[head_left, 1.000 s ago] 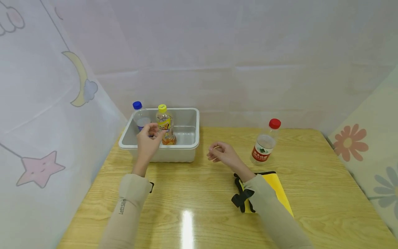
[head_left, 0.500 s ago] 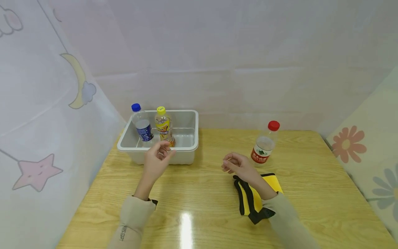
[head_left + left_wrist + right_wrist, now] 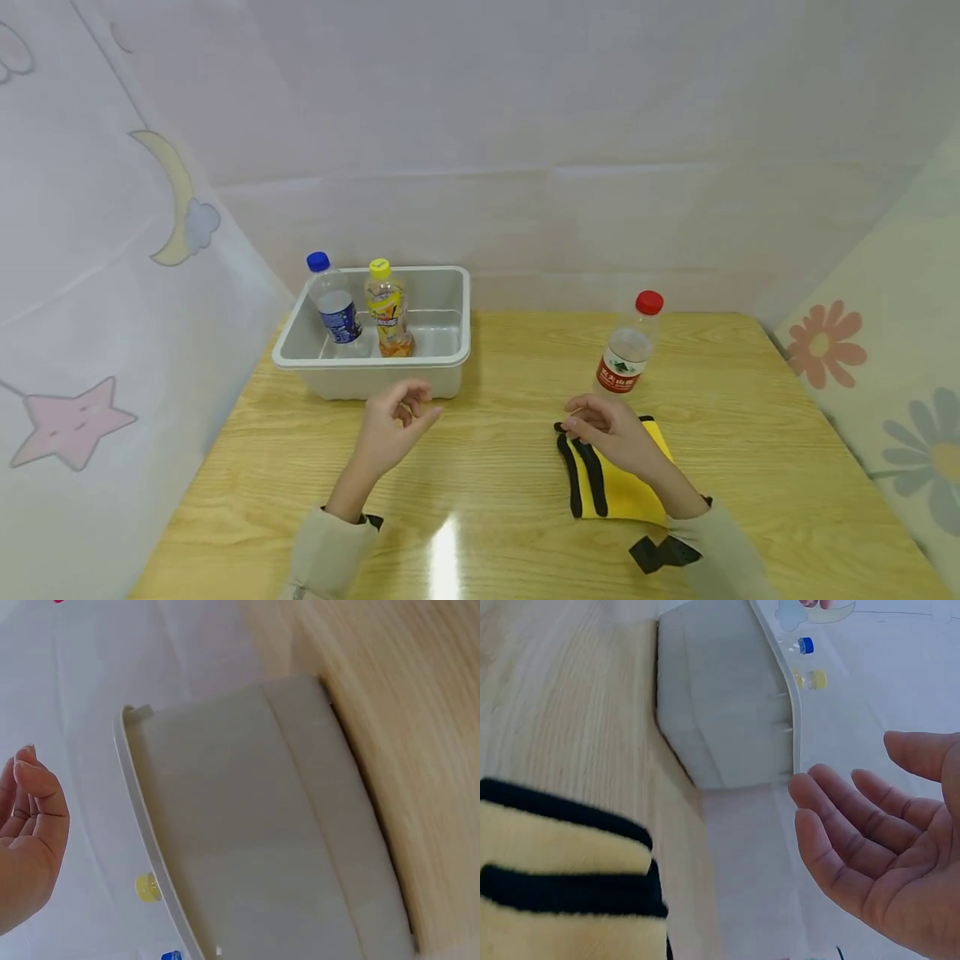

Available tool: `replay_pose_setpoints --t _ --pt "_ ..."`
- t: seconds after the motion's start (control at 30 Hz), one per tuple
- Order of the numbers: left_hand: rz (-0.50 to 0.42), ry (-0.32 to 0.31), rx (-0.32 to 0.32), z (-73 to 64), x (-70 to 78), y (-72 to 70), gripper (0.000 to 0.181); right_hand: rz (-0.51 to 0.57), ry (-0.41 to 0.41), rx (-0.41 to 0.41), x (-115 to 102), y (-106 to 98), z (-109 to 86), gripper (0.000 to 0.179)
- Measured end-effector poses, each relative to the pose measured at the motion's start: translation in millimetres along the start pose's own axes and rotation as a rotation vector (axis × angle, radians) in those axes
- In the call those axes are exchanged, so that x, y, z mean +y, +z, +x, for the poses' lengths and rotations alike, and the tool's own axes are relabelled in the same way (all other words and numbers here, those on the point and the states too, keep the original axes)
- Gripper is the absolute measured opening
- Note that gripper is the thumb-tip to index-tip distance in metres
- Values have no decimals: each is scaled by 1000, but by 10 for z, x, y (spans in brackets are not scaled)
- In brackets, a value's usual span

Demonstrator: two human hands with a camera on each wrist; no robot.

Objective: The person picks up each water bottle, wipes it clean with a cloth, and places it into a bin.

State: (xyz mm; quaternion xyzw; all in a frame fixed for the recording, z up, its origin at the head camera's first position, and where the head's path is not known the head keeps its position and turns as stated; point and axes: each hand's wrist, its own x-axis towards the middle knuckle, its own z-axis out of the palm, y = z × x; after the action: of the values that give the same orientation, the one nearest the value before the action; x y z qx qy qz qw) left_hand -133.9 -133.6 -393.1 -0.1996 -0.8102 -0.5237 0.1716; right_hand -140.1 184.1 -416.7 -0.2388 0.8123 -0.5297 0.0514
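Note:
My left hand hovers in front of the grey plastic bin, fingers loosely curved around nothing. Inside the bin stand a bottle with a blue cap and a bottle with a yellow cap, a little amber liquid at its base. Over a folded yellow cloth with black edging is my right hand, relaxed and holding nothing. In the right wrist view its fingers are spread apart, with the cloth beside them. Just behind that hand a red-capped bottle with a red and white label stands upright.
The wooden table runs back to a pale fabric backdrop. Printed curtains hang at both sides, with a star on the left and flowers on the right.
My left hand has drawn back from beside the yellow-capped bottle to in front of the bin. My right hand has moved rightward and nearer, over the cloth. The bottles keep their places.

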Motion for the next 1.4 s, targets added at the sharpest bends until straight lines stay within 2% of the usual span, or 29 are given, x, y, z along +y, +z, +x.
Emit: replay_pose_setpoints --t 0.13,0.3,0.47,0.7,0.77,0.93,1.1,1.23,1.4 --pt "17 -17 -38 -89 148 -24 23 -158 -38 4 88 -40 -126 19" --pt "14 -41 -85 -159 140 -15 21 -337 -23 -13 161 -118 -280 23" --pt "-1 -30 -120 -203 63 24 23 -432 27 -42 230 -181 -381 33" --pt "-18 -60 -140 -260 -242 151 27 -543 104 -85 339 -183 -476 43" --pt "-31 -55 -147 -252 -274 177 27 -588 117 -96 382 -178 -501 48" --pt "-68 -29 -178 -171 -299 267 28 -691 95 -170 513 -167 -556 64" --pt "-92 12 -193 -2 -280 406 28 -718 64 -198 603 -143 -564 77" --pt "-71 42 -242 174 -194 543 34 -721 100 -206 623 -126 -553 82" --pt "-13 64 -315 396 -49 737 51 -747 152 -220 607 -107 -535 84"
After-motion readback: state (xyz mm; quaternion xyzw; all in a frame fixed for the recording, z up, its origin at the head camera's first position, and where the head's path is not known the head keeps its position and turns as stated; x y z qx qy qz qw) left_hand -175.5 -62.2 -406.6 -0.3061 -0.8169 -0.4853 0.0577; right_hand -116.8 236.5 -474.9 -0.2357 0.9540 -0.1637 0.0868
